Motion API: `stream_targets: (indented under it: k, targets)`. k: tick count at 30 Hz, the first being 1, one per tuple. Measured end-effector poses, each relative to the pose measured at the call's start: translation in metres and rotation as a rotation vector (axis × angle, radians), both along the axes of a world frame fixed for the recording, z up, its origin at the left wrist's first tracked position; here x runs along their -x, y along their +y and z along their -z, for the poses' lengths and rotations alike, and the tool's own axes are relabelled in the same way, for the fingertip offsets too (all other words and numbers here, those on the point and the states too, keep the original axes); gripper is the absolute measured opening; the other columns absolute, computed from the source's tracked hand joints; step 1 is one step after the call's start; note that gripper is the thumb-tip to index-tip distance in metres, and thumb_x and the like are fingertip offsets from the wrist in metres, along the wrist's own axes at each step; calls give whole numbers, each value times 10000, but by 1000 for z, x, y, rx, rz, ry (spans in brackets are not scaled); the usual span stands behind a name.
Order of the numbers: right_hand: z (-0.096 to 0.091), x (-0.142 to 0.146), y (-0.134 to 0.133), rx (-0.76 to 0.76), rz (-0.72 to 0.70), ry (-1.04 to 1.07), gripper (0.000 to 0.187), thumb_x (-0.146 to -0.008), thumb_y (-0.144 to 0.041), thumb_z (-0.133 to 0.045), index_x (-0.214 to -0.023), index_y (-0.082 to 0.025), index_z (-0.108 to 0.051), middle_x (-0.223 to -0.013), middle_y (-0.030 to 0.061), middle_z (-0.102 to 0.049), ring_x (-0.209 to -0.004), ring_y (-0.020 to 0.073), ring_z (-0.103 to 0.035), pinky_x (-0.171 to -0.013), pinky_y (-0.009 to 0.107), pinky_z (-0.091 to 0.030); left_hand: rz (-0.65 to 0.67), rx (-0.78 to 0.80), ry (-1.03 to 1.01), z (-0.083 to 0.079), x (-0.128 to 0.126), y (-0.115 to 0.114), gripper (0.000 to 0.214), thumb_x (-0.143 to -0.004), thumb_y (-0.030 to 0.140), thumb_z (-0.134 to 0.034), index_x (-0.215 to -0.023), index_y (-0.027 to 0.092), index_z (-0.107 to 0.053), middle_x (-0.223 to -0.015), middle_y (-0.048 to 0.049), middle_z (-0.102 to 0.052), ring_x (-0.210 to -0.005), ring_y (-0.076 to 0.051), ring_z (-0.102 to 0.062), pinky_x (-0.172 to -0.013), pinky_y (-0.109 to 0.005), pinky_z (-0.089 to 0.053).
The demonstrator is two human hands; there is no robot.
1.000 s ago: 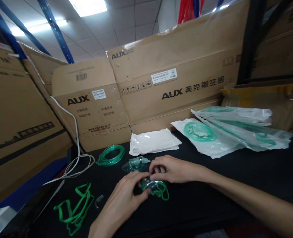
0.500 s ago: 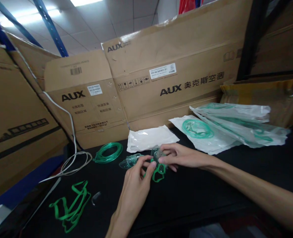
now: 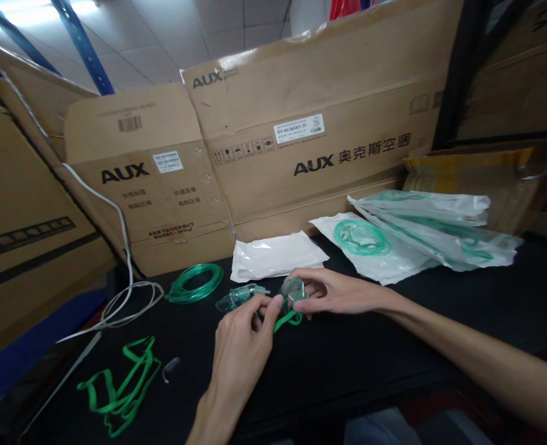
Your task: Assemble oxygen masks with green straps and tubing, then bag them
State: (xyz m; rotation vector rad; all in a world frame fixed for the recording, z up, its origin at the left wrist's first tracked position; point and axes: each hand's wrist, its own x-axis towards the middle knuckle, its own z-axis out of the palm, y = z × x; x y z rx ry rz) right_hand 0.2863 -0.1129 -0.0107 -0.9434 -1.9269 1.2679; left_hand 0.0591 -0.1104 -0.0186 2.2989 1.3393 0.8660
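Note:
My right hand (image 3: 324, 292) is closed around a clear, green-tinted face mask (image 3: 293, 289) above the black table. My left hand (image 3: 248, 334) pinches a green elastic strap (image 3: 288, 319) by the mask's left edge, thumb against forefinger. The strap hangs in a loop below the mask, partly hidden by my fingers. Just beyond my left hand lies a clear nebulizer cup (image 3: 240, 296). Other green straps (image 3: 123, 389) lie in a loose bundle at the front left, with a small clear plastic piece (image 3: 170, 369) beside them.
Coiled green tubing (image 3: 195, 283) and a white cable (image 3: 127, 238) lie to the left. A white packet (image 3: 277, 254) stands behind my hands. Clear packages (image 3: 421, 238) of green tubing are piled at the right. Cardboard boxes (image 3: 319, 123) wall off the back.
My left hand has shifted slightly left, drawing the strap out from the mask. The mask has turned in my right hand and shows more. The camera view has moved a little.

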Motion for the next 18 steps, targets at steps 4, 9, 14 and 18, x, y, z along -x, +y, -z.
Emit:
stream_targets:
  k: [4,9,14,18]
  targets:
    - [1,3,-3,-143,88,-125,385,-919,-488,-645,-1142,-176,-612,-864,13,-639,-712,137,-606,-647,248,-462,41,-25,11,1,0,0,322,-987,454,-469,-816,250,-650,-696,26,-649,-615,-157,-567,-607,-242,-368]
    - [4,7,-3,-454,220,-312,225,-935,-367,-628,-1058,-181,-658,-792,-8,-619,-673,132,-540,-632,235,-418,167,-48,-52,1,-3,-3,337,-994,383,-465,-728,211,-580,-648,31,-574,-576,-132,-513,-576,-231,-347]
    - [2,7,0,-547,254,-318,173,-955,-322,-598,-987,-165,-662,-785,-9,-618,-671,126,-526,-635,230,-396,185,-148,-93,1,-1,-4,335,-974,322,-492,-665,196,-525,-617,37,-494,-574,-118,-467,-579,-226,-330]
    - [1,6,-1,-583,310,-316,140,-943,-287,-595,-922,-160,-651,-731,-24,-585,-629,114,-498,-609,225,-377,196,-126,-86,3,0,-3,336,-969,319,-495,-657,196,-519,-607,43,-466,-575,-114,-456,-587,-229,-322]
